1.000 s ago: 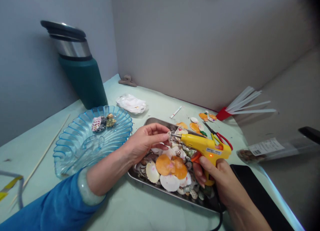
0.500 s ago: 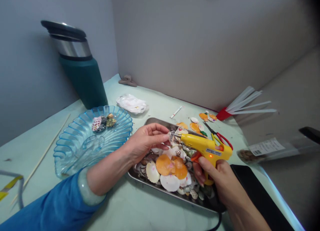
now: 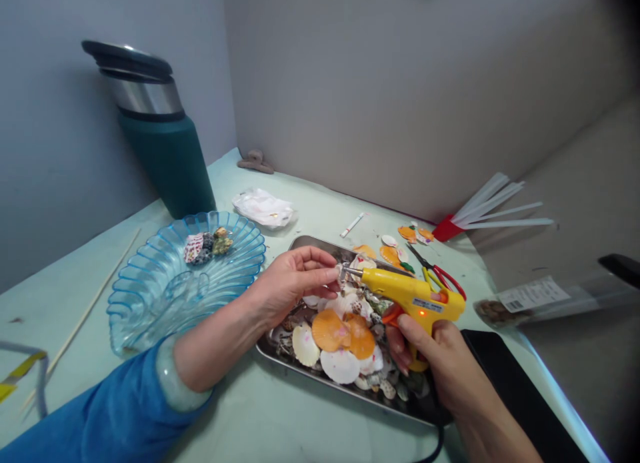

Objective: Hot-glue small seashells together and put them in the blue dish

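Blue scalloped dish (image 3: 240,283); shell cluster (image 3: 205,246) within. Left hand (image 3: 300,276), pinching a small piece (image 3: 343,271), details unclear, at the glue gun's nozzle (image 3: 354,271). Metal tray (image 3: 419,405) of mixed shells (image 3: 340,365), beneath. Yellow glue gun (image 3: 397,286), over the tray, light lit. Right hand (image 3: 437,353), wrapped round its handle. Red cup (image 3: 445,229) of translucent sticks (image 3: 493,206).

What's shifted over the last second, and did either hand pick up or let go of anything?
Nothing has clearly moved, and nothing was picked up or let go. The left hand still pinches a small piece at the nozzle of the yellow glue gun, which the right hand still grips. The blue plate and metal tray stay put.
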Available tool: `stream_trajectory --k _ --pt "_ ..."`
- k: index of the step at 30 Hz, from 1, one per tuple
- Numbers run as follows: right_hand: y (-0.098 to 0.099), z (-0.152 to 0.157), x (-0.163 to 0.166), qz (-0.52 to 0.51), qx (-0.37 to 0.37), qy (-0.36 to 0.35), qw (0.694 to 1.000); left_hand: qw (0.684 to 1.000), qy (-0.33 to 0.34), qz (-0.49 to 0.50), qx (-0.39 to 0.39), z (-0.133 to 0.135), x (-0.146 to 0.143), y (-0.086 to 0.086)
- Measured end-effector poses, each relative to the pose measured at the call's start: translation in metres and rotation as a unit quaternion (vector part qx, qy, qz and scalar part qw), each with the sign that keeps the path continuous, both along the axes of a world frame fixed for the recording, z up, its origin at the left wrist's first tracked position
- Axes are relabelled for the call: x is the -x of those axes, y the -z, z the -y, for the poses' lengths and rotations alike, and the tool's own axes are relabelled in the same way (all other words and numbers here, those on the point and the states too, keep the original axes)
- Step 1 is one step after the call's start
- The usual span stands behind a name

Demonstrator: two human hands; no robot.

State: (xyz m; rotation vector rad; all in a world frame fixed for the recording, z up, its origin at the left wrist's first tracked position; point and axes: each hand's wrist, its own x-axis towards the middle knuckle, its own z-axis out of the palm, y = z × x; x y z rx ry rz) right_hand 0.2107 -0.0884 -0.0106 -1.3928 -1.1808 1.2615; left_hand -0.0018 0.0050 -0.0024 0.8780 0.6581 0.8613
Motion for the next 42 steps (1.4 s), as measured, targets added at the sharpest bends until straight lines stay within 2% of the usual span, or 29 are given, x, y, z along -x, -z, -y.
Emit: stream_trajectory --k 14,42 --pt "0.0014 0.0002 -0.0005 0.075 -0.042 -0.001 0.996 1.0 -0.004 -0.001 0.005 -0.0004 -0.0004 -0.0015" --pt "-0.0021 0.0013 0.0023 0.063 -0.035 0.012 0.997 1.0 -0.017 -0.01 -0.009 -0.0019 0.0001 0.0025"
